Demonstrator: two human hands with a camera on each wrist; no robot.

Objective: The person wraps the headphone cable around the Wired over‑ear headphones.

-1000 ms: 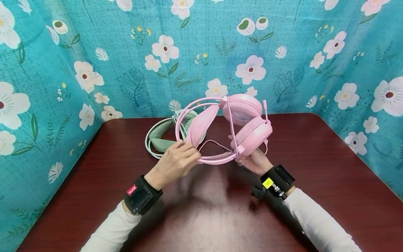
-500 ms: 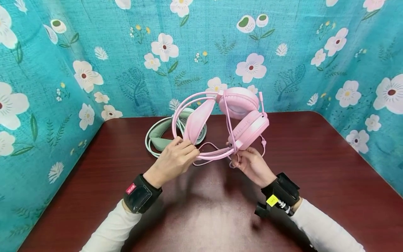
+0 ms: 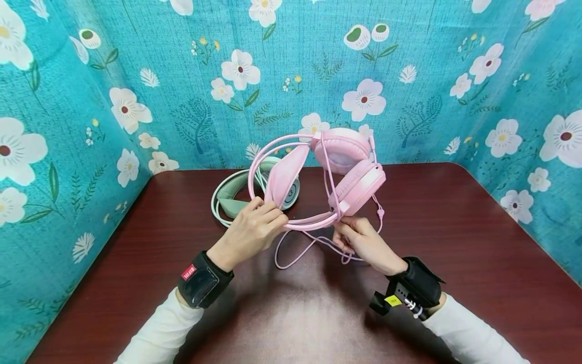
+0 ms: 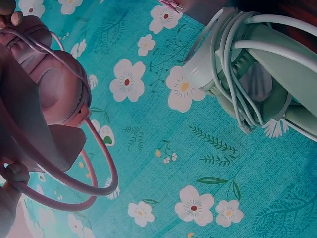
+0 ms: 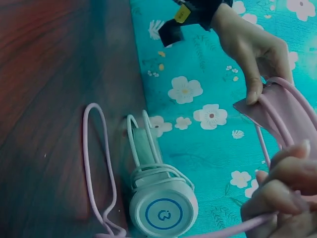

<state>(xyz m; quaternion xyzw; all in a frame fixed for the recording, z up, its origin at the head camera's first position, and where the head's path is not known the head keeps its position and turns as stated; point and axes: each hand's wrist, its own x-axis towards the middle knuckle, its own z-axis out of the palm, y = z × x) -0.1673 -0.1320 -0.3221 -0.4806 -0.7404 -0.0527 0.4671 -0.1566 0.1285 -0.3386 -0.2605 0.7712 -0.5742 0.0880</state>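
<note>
Holding the pink headset [image 3: 341, 151] above the worktop [image 3: 454, 227] in the head view, the left grip [image 3: 254, 230] is closed on the headband [image 3: 313, 225] while the right grip [image 3: 364, 242], now lower, pinches the pink cable [image 3: 284, 268], whose hanging loop is longer than a second ago. The left wrist view confirms the headband grasp, with the green headset [image 4: 277, 54] apart. The right wrist view shows the right grip curled round the pink cable and a slack loop, suggesting more length is free.
</note>
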